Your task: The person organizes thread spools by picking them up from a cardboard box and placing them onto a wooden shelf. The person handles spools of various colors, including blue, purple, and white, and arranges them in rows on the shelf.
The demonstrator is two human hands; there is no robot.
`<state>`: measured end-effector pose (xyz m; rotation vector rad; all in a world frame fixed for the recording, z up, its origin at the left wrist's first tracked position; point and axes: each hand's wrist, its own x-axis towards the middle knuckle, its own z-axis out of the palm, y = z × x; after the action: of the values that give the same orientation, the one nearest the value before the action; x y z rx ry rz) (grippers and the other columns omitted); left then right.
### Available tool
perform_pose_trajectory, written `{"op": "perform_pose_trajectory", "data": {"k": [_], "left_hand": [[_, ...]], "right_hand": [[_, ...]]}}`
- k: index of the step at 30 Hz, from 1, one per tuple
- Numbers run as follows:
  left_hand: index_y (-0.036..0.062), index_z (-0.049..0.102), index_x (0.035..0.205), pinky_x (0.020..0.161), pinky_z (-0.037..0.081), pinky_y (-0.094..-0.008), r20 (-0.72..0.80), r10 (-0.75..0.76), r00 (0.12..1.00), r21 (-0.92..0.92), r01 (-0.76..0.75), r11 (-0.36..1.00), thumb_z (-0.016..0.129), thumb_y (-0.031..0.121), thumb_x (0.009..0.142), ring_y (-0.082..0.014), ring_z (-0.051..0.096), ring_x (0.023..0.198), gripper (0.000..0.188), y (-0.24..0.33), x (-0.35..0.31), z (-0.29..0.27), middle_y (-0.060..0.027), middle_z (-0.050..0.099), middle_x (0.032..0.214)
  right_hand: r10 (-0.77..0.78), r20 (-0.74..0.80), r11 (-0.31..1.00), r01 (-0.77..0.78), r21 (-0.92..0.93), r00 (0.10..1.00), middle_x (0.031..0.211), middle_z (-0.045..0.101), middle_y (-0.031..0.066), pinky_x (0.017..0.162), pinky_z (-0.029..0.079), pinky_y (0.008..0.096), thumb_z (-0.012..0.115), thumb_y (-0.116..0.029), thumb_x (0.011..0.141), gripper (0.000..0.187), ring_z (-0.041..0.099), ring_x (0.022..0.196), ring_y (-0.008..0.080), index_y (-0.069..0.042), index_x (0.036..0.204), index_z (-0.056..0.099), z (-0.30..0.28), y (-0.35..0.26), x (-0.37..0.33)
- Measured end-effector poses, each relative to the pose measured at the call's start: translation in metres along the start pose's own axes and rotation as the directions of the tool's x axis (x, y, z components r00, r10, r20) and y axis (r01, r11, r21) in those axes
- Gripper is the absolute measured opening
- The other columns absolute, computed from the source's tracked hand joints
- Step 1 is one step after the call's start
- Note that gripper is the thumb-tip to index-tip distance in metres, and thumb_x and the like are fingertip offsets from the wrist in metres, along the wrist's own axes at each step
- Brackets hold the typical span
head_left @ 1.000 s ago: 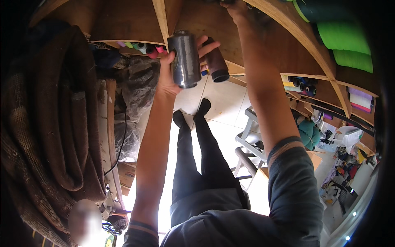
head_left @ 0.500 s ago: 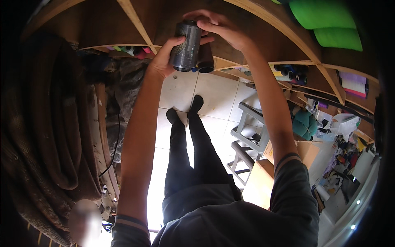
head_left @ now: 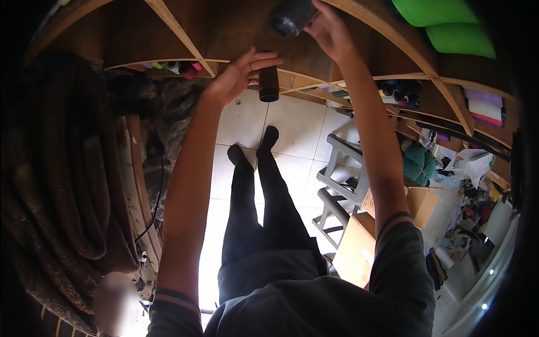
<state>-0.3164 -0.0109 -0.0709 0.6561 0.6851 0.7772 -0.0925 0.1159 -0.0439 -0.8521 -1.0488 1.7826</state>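
A dark, glossy thread spool (head_left: 289,19) is tilted at the top of the view, in front of the shelves. My right hand (head_left: 331,35) closes around its right end, and part of that grip is cut off by the upper edge. Lower and to the left, my left hand (head_left: 236,78) has its fingers across the upper part of a dark brown thread spool (head_left: 269,84). That spool hangs roughly upright over the floor, its round black end facing down. The far side of the left-hand grip is hidden behind the spool.
Wooden shelves (head_left: 174,25) span the top, with green spools (head_left: 460,39) at upper right and coloured spools (head_left: 398,94) lower down. Thick brown fabric (head_left: 62,168) hangs at left. Right of my legs stand a grey stool (head_left: 342,168) and a cardboard box (head_left: 356,247).
My right hand has taken the dark glossy spool out of my left hand and raised it up and to the right. The brown spool has shifted slightly left with my left hand.
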Motion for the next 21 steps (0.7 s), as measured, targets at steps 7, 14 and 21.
{"op": "perform_pose_trajectory", "data": {"k": [7, 14, 21], "left_hand": [[0.0079, 0.044, 0.136, 0.096, 0.042, -0.034, -0.016, 0.078, 0.997, 0.049, -0.077, 0.996, 0.066, 0.011, 0.084, -0.0183, 0.051, 0.118, 0.056, -0.005, -0.011, 0.0, -0.0072, 0.049, 0.138], [0.0112, 0.047, 0.134, 0.094, 0.044, -0.0321, -0.041, 0.122, 0.992, 0.015, -0.121, 0.993, 0.063, 0.006, 0.086, -0.014, 0.053, 0.111, 0.051, -0.003, -0.021, -0.002, -0.0049, 0.054, 0.133], [0.0097, 0.047, 0.134, 0.099, 0.042, -0.0341, -0.068, 0.138, 0.988, -0.014, -0.14, 0.99, 0.061, 0.003, 0.086, -0.0182, 0.051, 0.118, 0.05, 0.0, -0.032, -0.001, -0.0077, 0.053, 0.134]], "right_hand": [[-0.224, -0.323, 0.909, 0.077, -0.411, 0.919, 0.107, 0.062, 0.0059, 0.081, 0.049, 0.032, 0.067, -0.032, 0.085, 0.045, 0.058, 0.101, 0.0179, -0.004, 0.119, 0.057, -0.033, 0.008, 0.051], [-0.402, -0.312, 0.642, 0.022, -0.766, 0.861, 0.105, 0.063, 0.0058, 0.079, 0.05, 0.0319, 0.067, -0.032, 0.086, 0.044, 0.059, 0.099, 0.0175, -0.003, 0.118, 0.057, -0.041, 0.008, 0.097], [-0.453, -0.288, 0.426, -0.079, -0.901, 0.844, 0.102, 0.063, 0.0057, 0.077, 0.051, 0.0317, 0.066, -0.031, 0.086, 0.042, 0.06, 0.097, 0.0171, -0.002, 0.116, 0.058, -0.048, 0.018, 0.115]]}}
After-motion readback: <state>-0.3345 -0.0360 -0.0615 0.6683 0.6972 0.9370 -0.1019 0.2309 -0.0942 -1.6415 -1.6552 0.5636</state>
